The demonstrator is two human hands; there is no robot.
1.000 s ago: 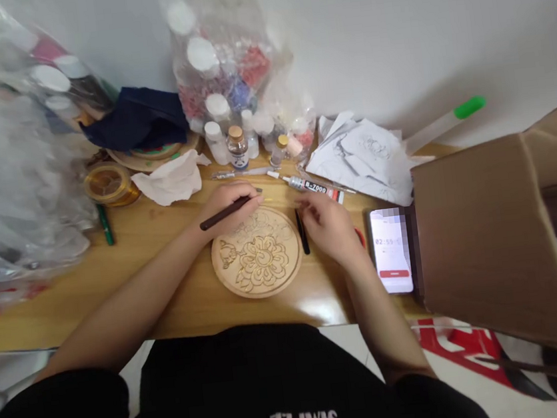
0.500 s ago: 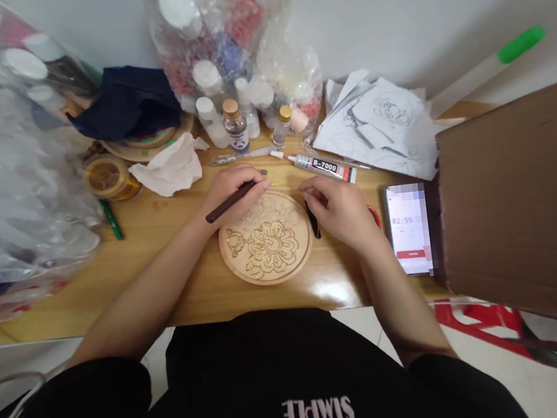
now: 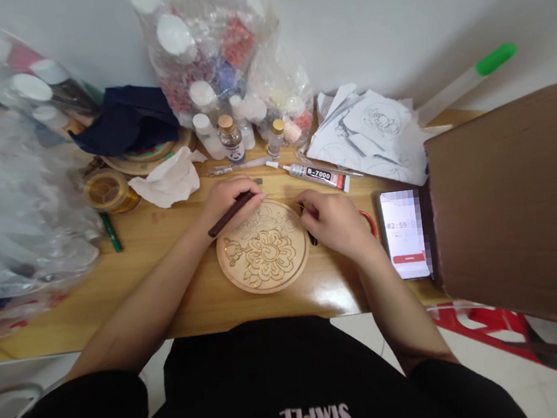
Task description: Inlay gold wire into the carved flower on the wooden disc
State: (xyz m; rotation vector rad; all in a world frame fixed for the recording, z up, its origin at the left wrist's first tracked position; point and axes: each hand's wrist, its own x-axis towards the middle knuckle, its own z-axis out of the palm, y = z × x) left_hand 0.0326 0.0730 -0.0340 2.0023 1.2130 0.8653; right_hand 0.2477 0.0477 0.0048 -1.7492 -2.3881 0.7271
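A round wooden board (image 3: 271, 280) lies on the table, bearing a flower outlined in gold line and a pencil-drawn part near its far edge. My left hand (image 3: 232, 204) rests at the board's far left edge, closed around a slim tool with a dark brown handle (image 3: 229, 216); a small metal-looking end shows beyond the fingers. At the right edge of the board my right hand (image 3: 333, 219) pinches thumb and finger together; whatever is between them is too small to make out. Partly under that hand lie a black pointed piece (image 3: 312, 237) and a red loop (image 3: 369, 222).
Behind the board lie a glue tube (image 3: 319, 176), a pen (image 3: 241, 166) and several bottles (image 3: 231, 140). At left are a gold thread spool (image 3: 108, 191), a tissue (image 3: 169, 179) and plastic bags (image 3: 16, 198). Sketches (image 3: 371, 135), a phone (image 3: 405, 235) and a cardboard box (image 3: 509, 203) stand right.
The whole view has shifted slightly, with the table appearing lower. My right hand has come down a little beside the board; my left hand keeps its hold on the tool.
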